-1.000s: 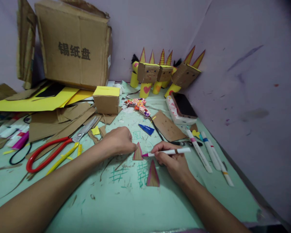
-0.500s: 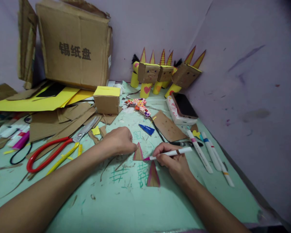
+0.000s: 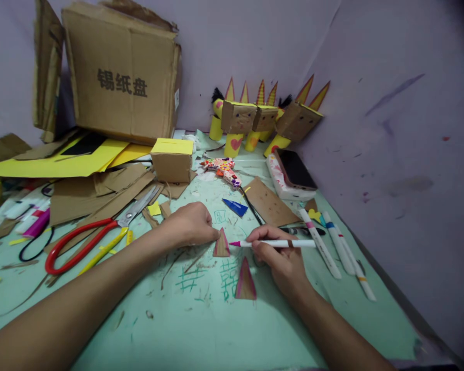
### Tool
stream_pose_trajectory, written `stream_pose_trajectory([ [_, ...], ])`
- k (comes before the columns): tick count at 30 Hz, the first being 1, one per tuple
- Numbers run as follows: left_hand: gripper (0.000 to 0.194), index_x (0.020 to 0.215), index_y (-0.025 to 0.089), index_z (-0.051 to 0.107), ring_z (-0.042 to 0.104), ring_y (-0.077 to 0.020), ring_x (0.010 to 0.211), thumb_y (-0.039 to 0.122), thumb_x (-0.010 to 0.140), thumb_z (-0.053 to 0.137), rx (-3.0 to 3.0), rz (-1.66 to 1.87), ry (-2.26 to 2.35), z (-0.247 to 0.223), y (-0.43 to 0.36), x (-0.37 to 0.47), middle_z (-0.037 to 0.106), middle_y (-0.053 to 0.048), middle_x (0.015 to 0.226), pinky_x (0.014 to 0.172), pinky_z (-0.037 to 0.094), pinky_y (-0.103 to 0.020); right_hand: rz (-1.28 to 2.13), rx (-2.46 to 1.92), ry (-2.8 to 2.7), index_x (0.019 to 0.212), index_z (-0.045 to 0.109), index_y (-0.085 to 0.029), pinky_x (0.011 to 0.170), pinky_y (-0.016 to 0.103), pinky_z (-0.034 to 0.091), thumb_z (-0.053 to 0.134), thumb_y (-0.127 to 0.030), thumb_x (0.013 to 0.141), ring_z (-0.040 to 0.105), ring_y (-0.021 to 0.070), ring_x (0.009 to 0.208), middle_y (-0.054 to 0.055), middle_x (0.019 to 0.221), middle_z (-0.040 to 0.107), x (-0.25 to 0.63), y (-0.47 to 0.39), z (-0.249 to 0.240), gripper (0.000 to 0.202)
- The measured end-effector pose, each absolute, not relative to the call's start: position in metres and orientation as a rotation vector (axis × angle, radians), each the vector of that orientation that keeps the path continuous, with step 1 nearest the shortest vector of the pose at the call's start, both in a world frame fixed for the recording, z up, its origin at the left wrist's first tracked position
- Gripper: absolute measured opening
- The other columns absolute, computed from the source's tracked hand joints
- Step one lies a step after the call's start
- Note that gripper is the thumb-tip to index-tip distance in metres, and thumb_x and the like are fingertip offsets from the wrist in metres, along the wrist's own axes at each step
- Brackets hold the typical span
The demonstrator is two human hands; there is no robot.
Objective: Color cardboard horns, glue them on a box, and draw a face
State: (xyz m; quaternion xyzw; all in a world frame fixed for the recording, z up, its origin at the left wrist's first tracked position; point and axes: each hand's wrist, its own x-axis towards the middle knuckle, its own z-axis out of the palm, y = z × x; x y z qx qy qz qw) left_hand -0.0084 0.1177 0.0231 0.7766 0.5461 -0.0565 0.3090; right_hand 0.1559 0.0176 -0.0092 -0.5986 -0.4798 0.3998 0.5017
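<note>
My left hand [image 3: 193, 224] is closed, its thumb side pinning the upper left edge of a small cardboard triangle [image 3: 221, 246] flat on the table. Pink marker runs along that triangle's sides. In my right hand [image 3: 280, 257] is a white felt-tip marker [image 3: 266, 243] with a pink tip, held like a pen. The tip points left, at or just beside the triangle's right edge; contact cannot be made out. Another cardboard triangle [image 3: 246, 283] with pink edges lies nearer to me, below the right hand.
Red-handled scissors [image 3: 88, 242] and cardboard scraps lie left. A patterned glue gun [image 3: 226, 167] and a yellow-topped cardboard block [image 3: 172, 167] are behind. Several markers [image 3: 336, 242] lie right, near a phone [image 3: 296, 169]. Cardboard-headed figures [image 3: 237, 121] and a large box [image 3: 119, 77] stand at the back.
The marker has swung from a slant to nearly level, its tip shifting slightly up along the triangle's right side. My left hand keeps its hold; the whole view has shifted slightly.
</note>
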Motion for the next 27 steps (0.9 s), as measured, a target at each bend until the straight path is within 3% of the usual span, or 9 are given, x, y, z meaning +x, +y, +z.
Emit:
stream_pose_trajectory([
  [7, 0.034, 0.052, 0.019, 0.051, 0.039, -0.0113, 0.038, 0.041, 0.078, 0.044, 1.92, -0.11, 1.341, 0.021, 0.123, -0.017, 0.047, 0.002, 0.041, 0.041, 0.03, -0.024, 0.927, -1.417, -1.015, 0.065, 0.064, -0.017, 0.044, 0.023, 0.028, 0.06, -0.026, 0.067, 0.041, 0.011, 0.046, -0.004, 0.049, 0.049, 0.157, 0.019, -0.013, 0.01],
  [12, 0.028, 0.062, 0.018, 0.056, 0.058, -0.0181, 0.065, 0.031, 0.083, 0.041, 2.216, 0.061, 1.351, 0.03, 0.084, -0.018, 0.063, -0.005, 0.067, 0.058, 0.038, -0.028, 0.925, -1.463, -0.949, 0.072, 0.062, -0.018, 0.044, 0.023, 0.031, 0.061, -0.033, 0.073, 0.043, 0.0114, 0.047, -0.004, 0.052, 0.049, 0.157, 0.018, -0.015, 0.015],
  [15, 0.029, 0.098, 0.018, 0.064, 0.064, -0.0251, 0.063, 0.017, 0.079, 0.042, 2.472, -0.184, 1.393, 0.03, 0.045, -0.014, 0.069, -0.009, 0.07, 0.054, 0.038, -0.031, 0.891, -1.508, -1.015, 0.073, 0.061, -0.018, 0.044, 0.023, 0.032, 0.059, -0.037, 0.078, 0.043, 0.0116, 0.047, -0.004, 0.051, 0.048, 0.155, 0.019, -0.015, 0.019],
  [17, 0.056, 0.126, 0.012, 0.052, 0.066, -0.0264, 0.06, 0.01, 0.07, 0.046, 2.604, -0.28, 1.36, 0.025, 0.025, -0.012, 0.069, -0.01, 0.07, 0.05, 0.039, -0.03, 0.842, -1.53, -1.075, 0.073, 0.061, -0.018, 0.046, 0.024, 0.033, 0.058, -0.039, 0.079, 0.043, 0.0119, 0.048, -0.004, 0.052, 0.049, 0.152, 0.02, -0.015, 0.021],
  [19, 0.069, 0.135, 0.005, 0.043, 0.066, -0.0258, 0.058, 0.009, 0.066, 0.048, 2.709, -0.279, 1.32, 0.016, 0.013, -0.011, 0.069, -0.011, 0.071, 0.047, 0.041, -0.029, 0.81, -1.535, -1.119, 0.074, 0.061, -0.019, 0.046, 0.024, 0.032, 0.058, -0.04, 0.081, 0.043, 0.0122, 0.049, -0.004, 0.053, 0.05, 0.149, 0.023, -0.014, 0.022],
  [24, 0.077, 0.134, -0.008, 0.039, 0.061, -0.0226, 0.046, 0.011, 0.06, 0.05, 2.917, -0.12, 1.275, 0.003, 0.01, -0.008, 0.065, -0.011, 0.061, 0.039, 0.042, -0.028, 0.803, -1.559, -1.205, 0.076, 0.061, -0.019, 0.045, 0.024, 0.031, 0.055, -0.041, 0.082, 0.042, 0.0124, 0.049, -0.003, 0.055, 0.051, 0.145, 0.031, -0.013, 0.024],
  [27, 0.07, 0.124, -0.007, 0.053, 0.058, -0.0216, 0.042, 0.012, 0.057, 0.05, 3.027, 0.024, 1.239, 0.0, 0.011, -0.006, 0.063, -0.011, 0.055, 0.036, 0.042, -0.028, 0.813, -1.586, -1.233, 0.074, 0.06, -0.02, 0.047, 0.024, 0.032, 0.056, -0.041, 0.082, 0.044, 0.013, 0.051, -0.003, 0.055, 0.051, 0.146, 0.034, -0.016, 0.023],
])
